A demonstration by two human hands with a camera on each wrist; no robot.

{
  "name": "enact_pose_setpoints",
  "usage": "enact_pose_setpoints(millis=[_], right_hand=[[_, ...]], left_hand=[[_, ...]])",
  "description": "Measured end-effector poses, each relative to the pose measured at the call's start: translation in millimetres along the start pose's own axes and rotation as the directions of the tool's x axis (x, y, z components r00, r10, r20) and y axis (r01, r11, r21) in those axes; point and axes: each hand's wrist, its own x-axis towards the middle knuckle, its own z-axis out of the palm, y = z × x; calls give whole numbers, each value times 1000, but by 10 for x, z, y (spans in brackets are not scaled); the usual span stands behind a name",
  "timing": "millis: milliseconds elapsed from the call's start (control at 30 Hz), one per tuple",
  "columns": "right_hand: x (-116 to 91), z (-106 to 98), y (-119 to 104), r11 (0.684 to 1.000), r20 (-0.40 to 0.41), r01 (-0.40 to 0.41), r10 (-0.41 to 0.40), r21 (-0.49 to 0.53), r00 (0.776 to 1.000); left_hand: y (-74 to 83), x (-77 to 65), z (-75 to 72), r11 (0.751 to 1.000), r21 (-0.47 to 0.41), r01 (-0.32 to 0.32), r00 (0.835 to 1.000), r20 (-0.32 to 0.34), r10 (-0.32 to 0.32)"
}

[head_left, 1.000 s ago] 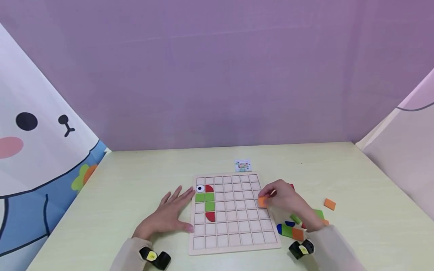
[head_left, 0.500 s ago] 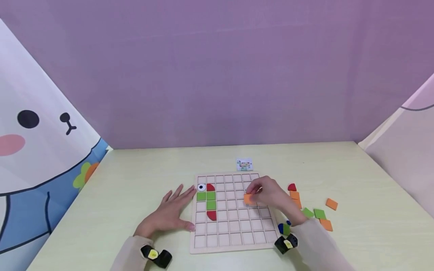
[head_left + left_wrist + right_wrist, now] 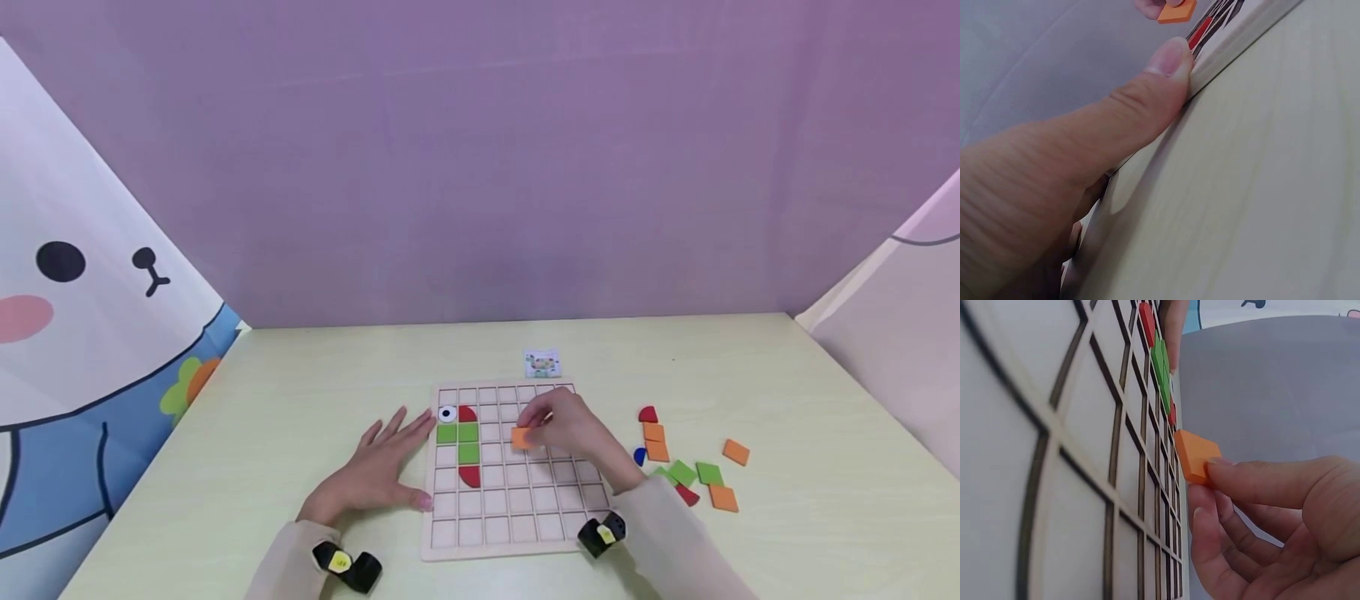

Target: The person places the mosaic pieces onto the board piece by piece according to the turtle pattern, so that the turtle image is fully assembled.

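Observation:
My right hand (image 3: 562, 427) pinches an orange square tile (image 3: 1199, 456) between thumb and fingers, just above the wooden grid board (image 3: 517, 552). In the head view that tile is over the middle columns. With its fingers spread, my left hand (image 3: 375, 475) rests against the board's left edge; its thumb (image 3: 1141, 103) touches the rim in the left wrist view. Set in the board's left cells are a round eye tile (image 3: 447, 414), green square tiles (image 3: 468, 453), a red quarter-round tile (image 3: 467, 413) and a lower red quarter-round tile (image 3: 469, 476).
Loose tiles lie right of the board: orange squares (image 3: 657, 451), green squares (image 3: 708, 473), red pieces (image 3: 648, 414) and a blue piece (image 3: 640, 456). A small picture card (image 3: 542, 363) lies behind the board. A purple cloth (image 3: 510, 167) hangs behind the table.
My right hand has carried the orange tile leftward from the board's right edge to over its middle columns, uncovering the loose tiles at the right. My left hand stays at the left edge.

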Motion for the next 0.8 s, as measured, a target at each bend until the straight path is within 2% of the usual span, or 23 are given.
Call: enact_pose_setpoints(millis=[100, 333, 533, 800], right_hand=[[35, 47, -18, 1000, -8, -16, 16, 3, 1000], [103, 120, -65, 1000, -6, 9, -9, 15, 1000], [159, 184, -98, 999, -27, -25, 25, 25, 999], [208, 277, -130, 999, -33, -24, 25, 32, 999]], left_hand=[[1, -4, 2, 1000, 1, 1, 1000, 1, -1], [27, -8, -15, 1000, -8, 16, 1000, 7, -16], [36, 1, -14, 1000, -10, 23, 1000, 11, -23], [28, -5, -8, 1000, -5, 22, 1000, 5, -21]])
